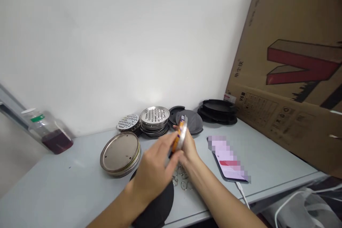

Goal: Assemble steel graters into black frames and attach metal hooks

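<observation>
A round disc point(180, 134) with orange and purple print and a silvery edge is tilted almost edge-on above the table; its exact kind I cannot make out. My left hand point(157, 157) grips its near side, thumb below and fingers along the printed face. From behind and to the right, my right hand point(189, 146) holds it too, its fingers partly hidden by the disc. Below my left forearm lies a flat black round plate point(160, 205), partly covered. Small wire rings point(184, 184) are scattered under my hands.
Left of my hands stands a stack of round metal plates point(120, 151). Behind are round metal graters point(155, 115), black round trays point(217, 108) and a grey disc point(193, 121). A phone point(229, 162) lies right, by a big cardboard box point(280, 114). Far left, a jar point(55, 137) holds dark liquid.
</observation>
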A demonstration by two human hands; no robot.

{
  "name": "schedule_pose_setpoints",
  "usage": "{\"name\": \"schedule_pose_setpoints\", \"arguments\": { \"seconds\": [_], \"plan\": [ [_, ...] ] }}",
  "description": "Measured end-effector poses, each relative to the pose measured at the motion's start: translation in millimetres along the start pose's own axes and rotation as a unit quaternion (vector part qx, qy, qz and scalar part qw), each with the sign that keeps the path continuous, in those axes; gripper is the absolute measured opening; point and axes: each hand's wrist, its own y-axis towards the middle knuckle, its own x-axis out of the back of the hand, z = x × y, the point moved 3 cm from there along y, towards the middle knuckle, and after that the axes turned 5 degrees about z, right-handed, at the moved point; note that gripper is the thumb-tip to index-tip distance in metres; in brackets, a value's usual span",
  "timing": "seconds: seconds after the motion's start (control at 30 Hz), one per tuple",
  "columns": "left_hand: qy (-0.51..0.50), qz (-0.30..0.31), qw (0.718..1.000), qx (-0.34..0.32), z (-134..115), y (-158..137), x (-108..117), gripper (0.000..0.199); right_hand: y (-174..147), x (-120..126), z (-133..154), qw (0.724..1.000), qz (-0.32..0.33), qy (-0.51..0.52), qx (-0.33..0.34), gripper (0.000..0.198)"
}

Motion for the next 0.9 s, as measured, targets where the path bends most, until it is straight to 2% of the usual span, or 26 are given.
{"name": "schedule_pose_setpoints", "arguments": {
  "seconds": [0.07, 0.13, 0.17, 0.2, 0.27, 0.33, 0.37, 0.43, 0.5, 0.57, 0.67, 0.73, 0.8, 0.9],
  "plan": [
    [-0.055, -0.071, 0.993, 0.082, 22, 13, 9, 0.037, -1, -7, 10, 0.999, -0.008, -0.020, 0.042, 0.040],
    [-0.135, -0.116, 0.963, 0.200, 49, 19, 18, 0.039, -7, -14, 21, 0.989, 0.000, -0.096, 0.117, 0.041],
    [-0.188, -0.120, 0.942, 0.250, 59, 20, 19, 0.044, -11, -16, 26, 0.973, -0.005, -0.157, 0.167, 0.038],
    [-0.251, -0.112, 0.916, 0.291, 67, 19, 19, 0.051, -16, -18, 31, 0.948, -0.019, -0.224, 0.226, 0.034],
    [-0.393, -0.063, 0.851, 0.342, 72, 12, 12, 0.064, -30, -20, 39, 0.866, -0.055, -0.345, 0.357, 0.022],
    [-0.531, 0.009, 0.774, 0.345, 64, 4, 2, 0.073, -42, -23, 41, 0.774, -0.059, -0.419, 0.472, 0.014],
    [-0.588, 0.045, 0.738, 0.328, 58, 1, -1, 0.077, -47, -24, 39, 0.737, -0.039, -0.439, 0.512, 0.015],
    [-0.669, 0.095, 0.684, 0.275, 47, -3, -4, 0.082, -53, -28, 31, 0.692, 0.038, -0.461, 0.555, 0.030],
    [-0.714, 0.111, 0.651, 0.234, 42, -3, -4, 0.081, -56, -31, 21, 0.671, 0.120, -0.472, 0.559, 0.045],
    [-0.738, 0.096, 0.631, 0.222, 45, -3, -3, 0.076, -58, -34, 12, 0.665, 0.177, -0.484, 0.540, 0.055],
    [-0.754, 0.059, 0.609, 0.236, 56, -5, -3, 0.069, -60, -38, 2, 0.667, 0.236, -0.522, 0.476, 0.060],
    [-0.753, 0.037, 0.608, 0.247, 61, -7, -4, 0.067, -61, -41, -4, 0.677, 0.265, -0.540, 0.424, 0.065],
    [-0.737, 0.013, 0.632, 0.239, 63, -11, -6, 0.069, -61, -42, -6, 0.711, 0.264, -0.537, 0.369, 0.070],
    [-0.688, 0.000, 0.695, 0.208, 62, -18, -11, 0.073, -55, -38, -8, 0.786, 0.229, -0.499, 0.284, 0.070]
  ]
}}
